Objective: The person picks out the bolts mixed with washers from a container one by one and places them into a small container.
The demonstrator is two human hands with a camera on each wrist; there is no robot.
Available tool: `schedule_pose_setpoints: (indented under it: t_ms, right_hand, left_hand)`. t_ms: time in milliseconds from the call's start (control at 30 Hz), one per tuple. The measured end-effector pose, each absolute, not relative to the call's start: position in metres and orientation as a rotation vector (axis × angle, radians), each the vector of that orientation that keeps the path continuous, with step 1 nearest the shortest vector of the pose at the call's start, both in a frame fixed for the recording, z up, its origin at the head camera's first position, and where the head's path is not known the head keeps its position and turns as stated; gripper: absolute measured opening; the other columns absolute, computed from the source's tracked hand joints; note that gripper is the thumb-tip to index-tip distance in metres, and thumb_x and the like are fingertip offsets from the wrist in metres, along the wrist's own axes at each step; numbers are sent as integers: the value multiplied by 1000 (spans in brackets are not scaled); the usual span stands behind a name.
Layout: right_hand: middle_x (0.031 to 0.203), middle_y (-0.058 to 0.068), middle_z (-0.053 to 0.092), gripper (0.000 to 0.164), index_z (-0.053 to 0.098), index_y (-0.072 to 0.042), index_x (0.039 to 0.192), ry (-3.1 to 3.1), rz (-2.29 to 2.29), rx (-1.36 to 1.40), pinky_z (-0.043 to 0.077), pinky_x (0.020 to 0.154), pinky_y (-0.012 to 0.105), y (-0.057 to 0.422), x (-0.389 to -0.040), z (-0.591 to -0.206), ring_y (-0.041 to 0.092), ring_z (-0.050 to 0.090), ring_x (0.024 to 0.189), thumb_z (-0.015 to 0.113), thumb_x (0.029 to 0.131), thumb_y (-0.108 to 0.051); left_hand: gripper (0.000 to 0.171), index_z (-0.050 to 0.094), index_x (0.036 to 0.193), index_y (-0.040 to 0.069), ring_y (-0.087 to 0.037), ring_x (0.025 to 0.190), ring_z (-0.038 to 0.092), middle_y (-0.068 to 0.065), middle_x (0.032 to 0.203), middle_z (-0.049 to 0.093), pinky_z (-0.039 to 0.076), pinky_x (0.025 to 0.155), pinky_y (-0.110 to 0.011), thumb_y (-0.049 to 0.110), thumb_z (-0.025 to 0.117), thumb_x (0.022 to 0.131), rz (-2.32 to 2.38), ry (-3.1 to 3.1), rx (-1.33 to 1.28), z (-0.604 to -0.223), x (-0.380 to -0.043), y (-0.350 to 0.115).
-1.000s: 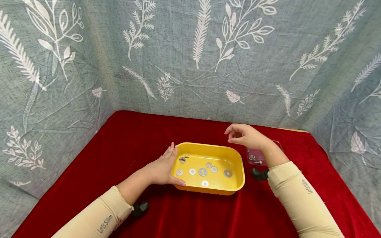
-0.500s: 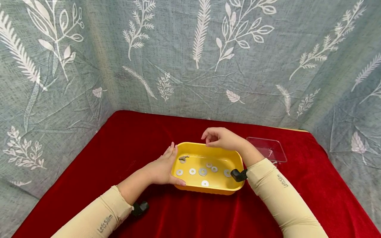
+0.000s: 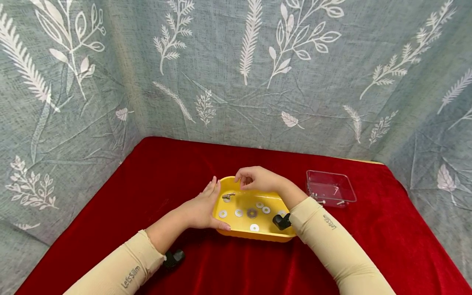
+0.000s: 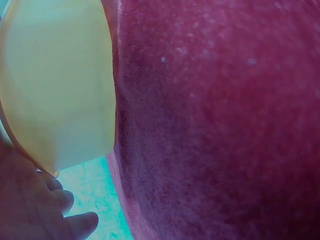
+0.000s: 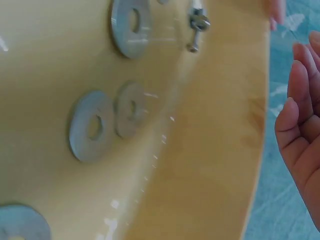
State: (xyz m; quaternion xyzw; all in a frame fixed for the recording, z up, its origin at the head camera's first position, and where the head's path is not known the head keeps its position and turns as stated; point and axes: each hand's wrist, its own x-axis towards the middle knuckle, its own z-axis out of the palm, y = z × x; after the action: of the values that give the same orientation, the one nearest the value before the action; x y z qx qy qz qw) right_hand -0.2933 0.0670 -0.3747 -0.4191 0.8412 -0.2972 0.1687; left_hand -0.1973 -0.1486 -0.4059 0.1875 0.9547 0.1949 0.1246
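Observation:
My left hand [image 3: 199, 209] holds the left end of a yellow plastic bin [image 3: 258, 236], thumb over the near rim and fingers along the outer side. In the left wrist view its fingertips [image 4: 85, 225] reach past the bin's corner. Flat metal washers [image 3: 252, 213] lie spread on the bin's floor. Small bolts [image 3: 228, 196] rest on a washer near the left end. Over the bin's far rim hovers my right hand [image 3: 259, 179], fingers loosely curled; nothing shows between them in the right wrist view. The right forearm covers the bin's right end.
To the right stands a small clear plastic box [image 3: 348, 180] with several bolts [image 3: 341, 202] in it, partly behind the right arm. Red cloth [image 3: 177, 164] covers the table. A patterned curtain [image 3: 221, 82] hangs behind and at both sides.
My right hand has moved left from beside the clear box to over the far rim of the yellow bin. The clear box has come into fuller view. The left hand and bin have stayed put.

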Motion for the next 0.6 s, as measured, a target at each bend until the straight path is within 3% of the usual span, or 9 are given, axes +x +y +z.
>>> schedule_pose_setpoints:
  t_ms: [367,600]
  right_hand:
    - [81,-7,60,23,61,-11,109,2362,-574,-1200,46,68,22,46,-290,-397,8,54,72,64,86,-11]
    - [77,-5,58,32,58,-9,118,2347,-457,-1194,45,64,21,42,-289,-403,7,52,66,64,86,-11]
  left_hand:
    - [136,-9,144,3,-26,139,-5,-13,150,-18,20,108,-45,78,62,56,586,2772,559,-406,-197,-150]
    - [136,-8,145,3,-26,139,-5,-13,150,-17,20,108,-45,78,61,55,581,2776,556,-408,-199,-151]
